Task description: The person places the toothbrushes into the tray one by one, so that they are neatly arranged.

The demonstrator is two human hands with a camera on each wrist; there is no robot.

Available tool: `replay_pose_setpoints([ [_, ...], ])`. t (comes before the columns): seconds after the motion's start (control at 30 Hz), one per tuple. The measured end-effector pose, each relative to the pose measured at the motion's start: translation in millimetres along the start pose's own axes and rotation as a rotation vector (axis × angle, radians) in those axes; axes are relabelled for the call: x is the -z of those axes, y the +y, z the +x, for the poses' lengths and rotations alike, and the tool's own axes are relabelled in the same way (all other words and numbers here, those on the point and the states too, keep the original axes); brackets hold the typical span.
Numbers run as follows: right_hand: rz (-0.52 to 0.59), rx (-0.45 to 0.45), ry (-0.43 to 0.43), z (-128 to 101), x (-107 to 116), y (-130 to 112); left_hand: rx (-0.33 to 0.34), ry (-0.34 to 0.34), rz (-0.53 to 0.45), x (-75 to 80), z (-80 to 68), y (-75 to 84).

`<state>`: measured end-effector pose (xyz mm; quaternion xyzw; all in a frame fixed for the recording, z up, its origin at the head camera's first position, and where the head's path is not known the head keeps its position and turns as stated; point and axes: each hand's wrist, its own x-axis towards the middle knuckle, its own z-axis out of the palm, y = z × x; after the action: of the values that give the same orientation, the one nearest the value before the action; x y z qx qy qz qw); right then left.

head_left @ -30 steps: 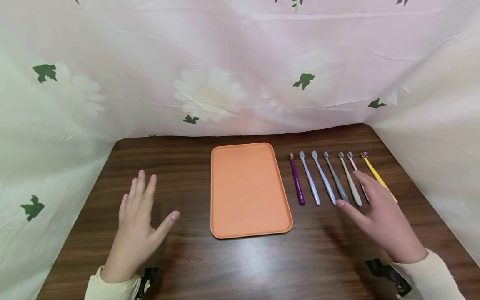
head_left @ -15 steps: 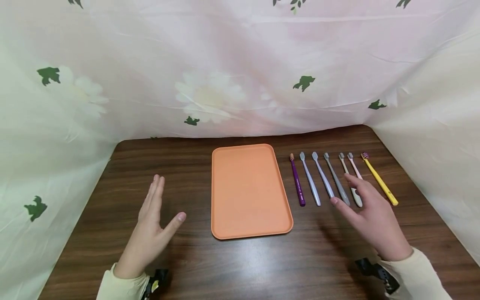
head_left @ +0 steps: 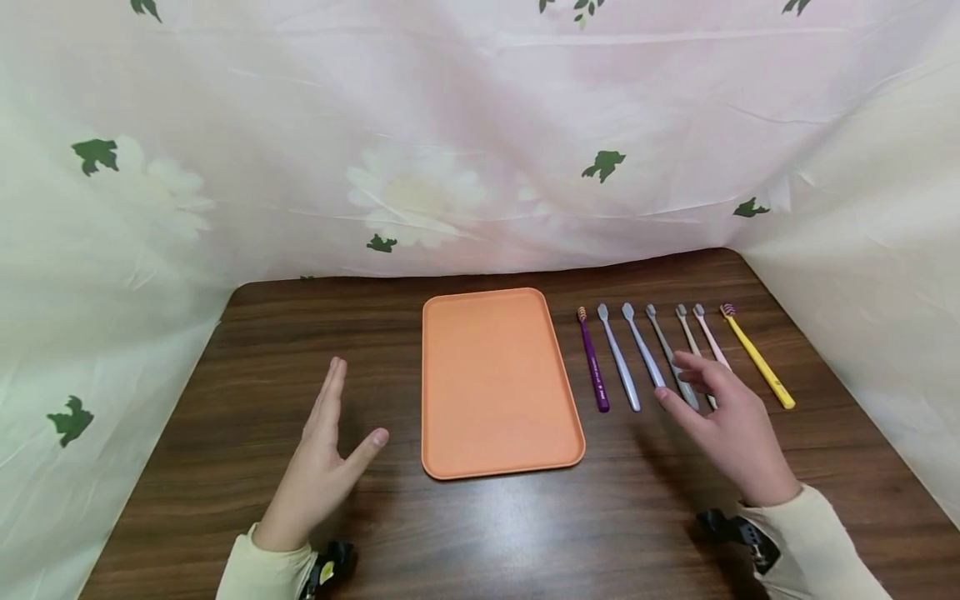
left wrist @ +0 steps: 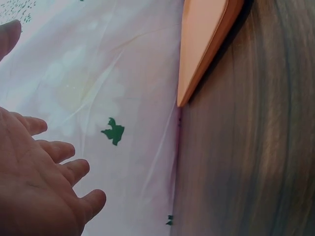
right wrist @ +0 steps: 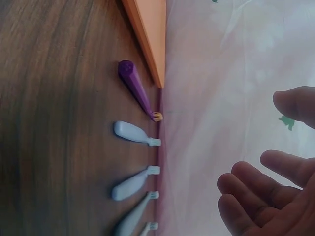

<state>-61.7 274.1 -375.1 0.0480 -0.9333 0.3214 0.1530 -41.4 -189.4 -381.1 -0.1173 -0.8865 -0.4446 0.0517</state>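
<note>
The right hand [head_left: 731, 433] hovers with relaxed fingers above the grey toothbrush [head_left: 670, 354] in the row by the table's [head_left: 525, 533] right edge, and should pinch one handle cleanly, while the left hand [head_left: 318, 467] is spread and holds nothing.

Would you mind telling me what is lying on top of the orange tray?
Nothing lies on the tray; its whole surface shows bare. The toothbrushes lie on the table to its right. What is beneath the tray cannot be seen.

The open right hand [head_left: 731, 425] hides the handle ends of two pale plastic toothbrushes [head_left: 686, 333] right of the orange rectangular tray [head_left: 491, 383].
</note>
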Motion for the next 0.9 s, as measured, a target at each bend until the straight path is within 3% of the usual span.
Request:
replay_pose_setpoints([
  [0.23, 0.016, -0.023, -0.028, 3, -8, 3, 0.043, -0.031, -0.120, -6.4, 0.0, -2.5],
  [0.9, 0.077, -0.040, -0.074, 17, -33, -1, 0.097, -0.044, -0.178, -25.0, 8.8, -12.0],
])
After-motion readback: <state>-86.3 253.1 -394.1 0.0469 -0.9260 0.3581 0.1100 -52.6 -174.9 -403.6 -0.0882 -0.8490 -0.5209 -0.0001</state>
